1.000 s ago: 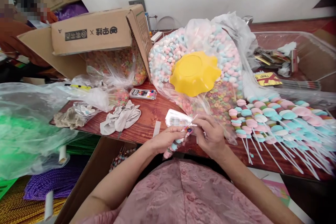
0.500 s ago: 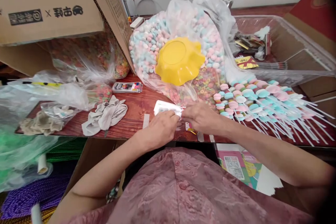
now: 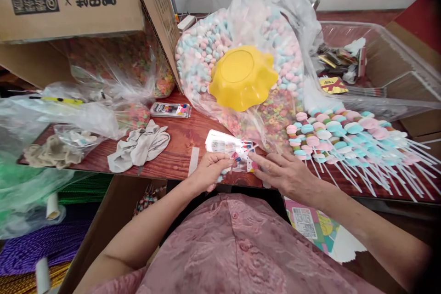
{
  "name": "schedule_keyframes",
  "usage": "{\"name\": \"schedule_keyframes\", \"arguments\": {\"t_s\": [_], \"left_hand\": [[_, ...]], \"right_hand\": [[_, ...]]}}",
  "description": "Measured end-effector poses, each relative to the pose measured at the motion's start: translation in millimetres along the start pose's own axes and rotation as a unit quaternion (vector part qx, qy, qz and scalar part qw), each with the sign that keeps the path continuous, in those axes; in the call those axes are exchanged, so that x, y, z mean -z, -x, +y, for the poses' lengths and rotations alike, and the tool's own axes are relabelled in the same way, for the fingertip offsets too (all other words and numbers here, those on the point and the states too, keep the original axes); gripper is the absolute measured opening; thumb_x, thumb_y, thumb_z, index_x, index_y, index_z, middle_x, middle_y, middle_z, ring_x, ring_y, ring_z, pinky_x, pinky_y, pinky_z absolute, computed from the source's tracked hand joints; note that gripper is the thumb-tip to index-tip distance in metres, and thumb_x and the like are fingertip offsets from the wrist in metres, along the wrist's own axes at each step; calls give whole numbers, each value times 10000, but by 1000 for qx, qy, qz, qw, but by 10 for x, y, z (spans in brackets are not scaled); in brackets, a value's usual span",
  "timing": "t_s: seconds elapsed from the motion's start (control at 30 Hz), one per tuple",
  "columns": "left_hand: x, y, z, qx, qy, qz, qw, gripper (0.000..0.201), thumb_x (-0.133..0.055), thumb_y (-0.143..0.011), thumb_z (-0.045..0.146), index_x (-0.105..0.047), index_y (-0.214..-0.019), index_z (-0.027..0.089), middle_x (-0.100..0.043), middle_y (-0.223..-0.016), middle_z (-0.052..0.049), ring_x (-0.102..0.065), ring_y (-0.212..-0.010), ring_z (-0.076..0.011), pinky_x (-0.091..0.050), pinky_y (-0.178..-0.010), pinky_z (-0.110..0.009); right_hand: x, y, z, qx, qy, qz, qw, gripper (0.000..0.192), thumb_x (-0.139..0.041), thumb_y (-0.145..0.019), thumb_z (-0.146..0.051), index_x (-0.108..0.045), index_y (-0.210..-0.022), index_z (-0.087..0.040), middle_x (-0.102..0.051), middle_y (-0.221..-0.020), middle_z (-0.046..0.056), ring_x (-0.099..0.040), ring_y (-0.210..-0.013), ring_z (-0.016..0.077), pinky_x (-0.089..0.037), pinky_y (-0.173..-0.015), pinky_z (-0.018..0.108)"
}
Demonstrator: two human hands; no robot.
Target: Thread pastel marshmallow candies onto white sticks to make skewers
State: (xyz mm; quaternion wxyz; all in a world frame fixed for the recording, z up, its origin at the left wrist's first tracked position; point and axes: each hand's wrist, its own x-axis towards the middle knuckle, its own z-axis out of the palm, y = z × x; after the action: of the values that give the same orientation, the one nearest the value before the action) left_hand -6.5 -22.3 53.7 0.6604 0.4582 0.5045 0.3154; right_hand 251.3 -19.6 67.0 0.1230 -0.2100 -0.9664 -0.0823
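Note:
My left hand is closed in a pinch on what looks like a candy skewer, mostly hidden. Pale blue and white lumps show below the fingers, and a small red-and-blue printed piece shows at the fingertips. My right hand has its fingers stretched out and apart, with the tips beside a colourful printed card at the table's front edge. Just beyond both hands lies a fanned stack of white printed cards.
Many marshmallow skewers lie at right. Behind are a candy bag, an upturned yellow bowl and a clear bin. A cardboard box, grey gloves and a small package stand or lie left.
My hands have moved apart: the right has drawn back rightward and its fingers have spread. The left has dropped slightly toward me, uncovering more of the cards.

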Motion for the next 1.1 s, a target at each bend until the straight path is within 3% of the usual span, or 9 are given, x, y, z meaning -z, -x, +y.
{"name": "schedule_keyframes", "arguments": {"t_s": [0.13,0.23,0.3,0.4,0.6,0.77,0.83,0.97,1.1], "left_hand": [[-24,-61,-5,53,178,11,983,316,-731,-674,414,-587,-701,134,-584,-595,5,-471,-432,-54,-309,-377,-150],[-20,-68,-17,63,219,9,974,321,-754,-655,392,-577,-692,127,-589,-591,-1,-509,-446,-65,-363,-396,-154],[-37,-61,-53,67,231,14,971,312,-759,-658,380,-586,-710,125,-602,-598,-4,-518,-444,-69,-399,-408,-168],[-86,-58,-120,66,237,19,969,299,-749,-679,377,-594,-729,127,-624,-621,-10,-540,-448,-84,-461,-426,-205],[-196,-146,-140,71,228,1,971,326,-735,-686,417,-600,-755,128,-631,-635,-16,-571,-434,-108,-463,-389,-216],[-385,-237,-62,75,191,-9,979,313,-710,-683,419,-597,-743,133,-586,-603,11,-509,-405,-66,-383,-347,-160],[-437,-250,-43,68,164,-8,984,311,-684,-700,435,-586,-715,139,-547,-561,31,-447,-360,-44,-306,-310,-143],[-393,-222,-50,26,95,12,995,302,-597,-773,448,-564,-686,161,-432,-463,78,-323,-286,-37,-227,-258,-153],[-254,-140,-75,52,74,-4,996,257,-602,-764,412,-596,-746,155,-483,-517,65,-353,-296,-44,-270,-242,-162]], "right_hand": [[-187,79,-8,48,-26,-56,997,236,-472,-935,-112,-644,-1081,-181,-614,-1316,87,-582,-925,197,-480,-769,376],[-371,142,31,37,-74,-68,994,200,-462,-932,-117,-657,-961,-149,-693,-1013,101,-581,-823,195,-472,-701,343],[-452,162,81,10,-121,-49,991,232,-433,-942,-127,-652,-870,-156,-674,-841,79,-572,-743,179,-466,-667,318],[-457,173,170,-71,-210,14,975,283,-386,-946,-112,-650,-867,-172,-670,-809,73,-592,-728,163,-465,-639,288],[-253,182,251,-308,-402,139,851,110,-601,-888,-215,-700,-933,-231,-694,-804,20,-636,-704,157,-490,-611,278],[-200,-80,4,-355,-397,324,781,180,-643,-856,-170,-730,-982,-266,-699,-846,26,-647,-753,176,-529,-678,331],[-250,-247,-136,-338,-330,378,797,254,-644,-842,-121,-725,-1016,-286,-695,-883,31,-650,-793,183,-536,-705,341],[-428,-488,-296,-254,-280,327,866,367,-550,-863,-50,-706,-1103,-279,-654,-860,44,-622,-756,161,-525,-639,295],[-532,-537,-277,-237,-311,291,873,400,-493,-882,-17,-679,-1144,-255,-601,-857,39,-598,-754,138,-508,-629,259]]}}
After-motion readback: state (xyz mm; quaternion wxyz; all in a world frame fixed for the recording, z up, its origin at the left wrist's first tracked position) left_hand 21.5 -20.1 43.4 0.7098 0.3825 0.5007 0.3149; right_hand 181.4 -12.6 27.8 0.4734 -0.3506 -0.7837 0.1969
